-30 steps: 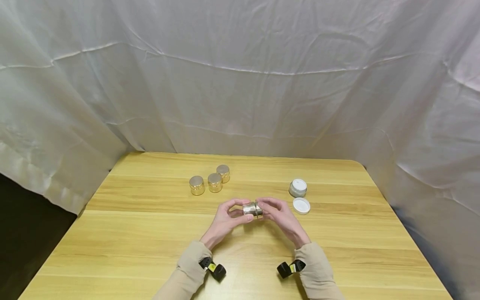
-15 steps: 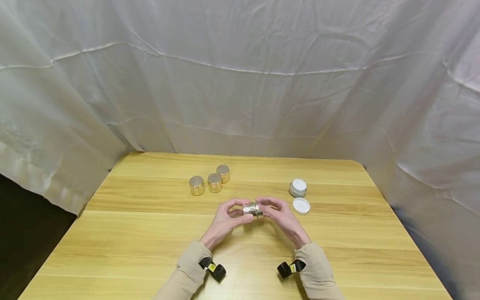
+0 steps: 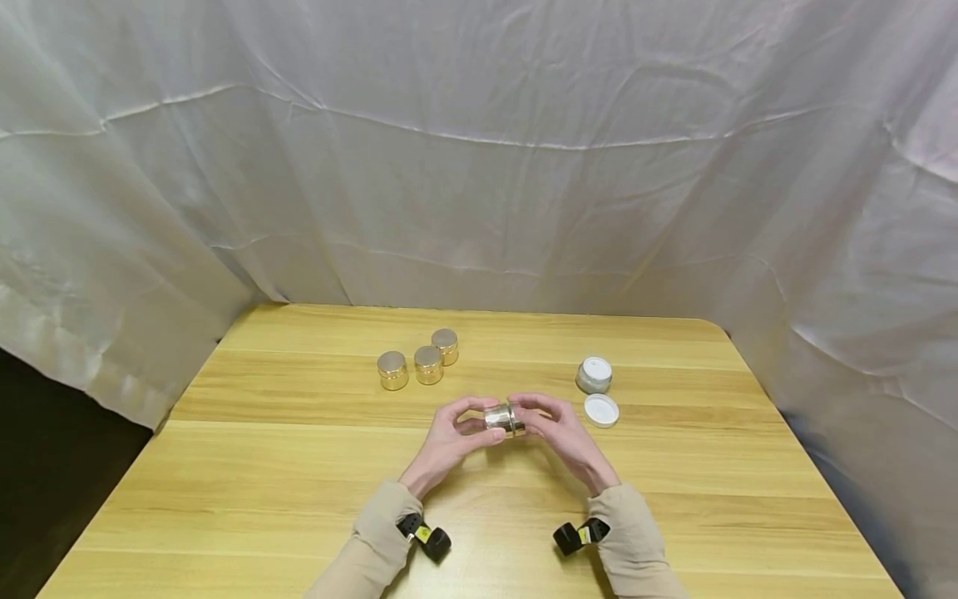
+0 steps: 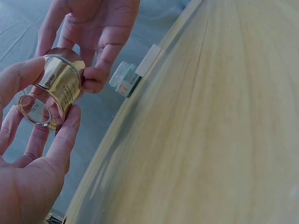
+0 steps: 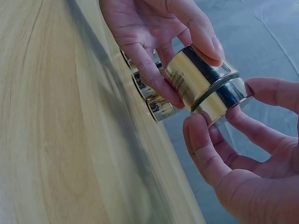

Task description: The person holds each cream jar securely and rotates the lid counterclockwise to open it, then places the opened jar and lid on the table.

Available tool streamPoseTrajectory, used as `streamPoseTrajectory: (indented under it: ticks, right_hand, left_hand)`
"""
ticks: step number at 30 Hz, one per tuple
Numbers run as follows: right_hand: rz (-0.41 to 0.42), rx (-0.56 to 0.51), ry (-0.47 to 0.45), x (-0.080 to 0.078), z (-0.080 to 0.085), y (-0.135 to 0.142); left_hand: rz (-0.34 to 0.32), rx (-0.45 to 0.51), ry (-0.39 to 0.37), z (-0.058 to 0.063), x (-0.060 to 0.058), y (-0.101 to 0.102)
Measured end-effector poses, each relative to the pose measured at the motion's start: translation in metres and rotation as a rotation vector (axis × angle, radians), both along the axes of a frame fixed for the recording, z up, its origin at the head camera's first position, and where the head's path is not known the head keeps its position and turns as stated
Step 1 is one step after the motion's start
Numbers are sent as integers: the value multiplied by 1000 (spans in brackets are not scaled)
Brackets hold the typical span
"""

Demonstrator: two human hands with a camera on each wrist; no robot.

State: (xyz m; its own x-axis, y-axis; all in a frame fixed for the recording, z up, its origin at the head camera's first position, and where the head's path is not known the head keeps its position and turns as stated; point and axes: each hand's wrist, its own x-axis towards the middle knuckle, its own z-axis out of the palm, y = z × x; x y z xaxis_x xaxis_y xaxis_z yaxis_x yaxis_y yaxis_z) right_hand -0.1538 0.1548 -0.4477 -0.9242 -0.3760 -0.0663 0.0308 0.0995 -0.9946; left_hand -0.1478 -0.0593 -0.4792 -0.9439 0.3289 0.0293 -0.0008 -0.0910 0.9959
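Between both hands, on its side, is a shiny gold cosmetic jar (image 3: pixel 500 418) with small print on its body. My left hand (image 3: pixel 446 441) grips the body from the left, thumb and fingers round it, as the right wrist view shows. From the right, my right hand (image 3: pixel 557 433) pinches the gold lid (image 5: pixel 227 96) with its fingertips. A narrow dark gap rings the jar (image 5: pixel 191 77) where lid and body meet. The jar's round base (image 4: pixel 35 110) faces the left wrist camera.
Three gold jars (image 3: pixel 392 371) stand together at the back left of the wooden table (image 3: pixel 299 474). A pale jar with a white inner cover (image 3: pixel 595 375) stands at the right, with a white lid (image 3: pixel 602 410) lying beside it. Grey-white curtains (image 3: pixel 479 166) surround the table.
My right thumb and fingers have shifted slightly on the lid. The left hand keeps the same grip, and the jar stays in the same place.
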Motion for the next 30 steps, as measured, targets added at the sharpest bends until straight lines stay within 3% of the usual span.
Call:
streamPoseTrajectory:
  ticks: [14,23,30]
  right_hand:
    - [17,-7,57,-2,-4,4]
    - [18,-84,78,-5,-11,7]
    - [-46,-133,83,-5,-13,7]
  left_hand:
    - [12,-10,-13,-1,-1,0]
    - [25,29,-11,-2,-1,-1]
    - [29,60,-1,0,0,-1]
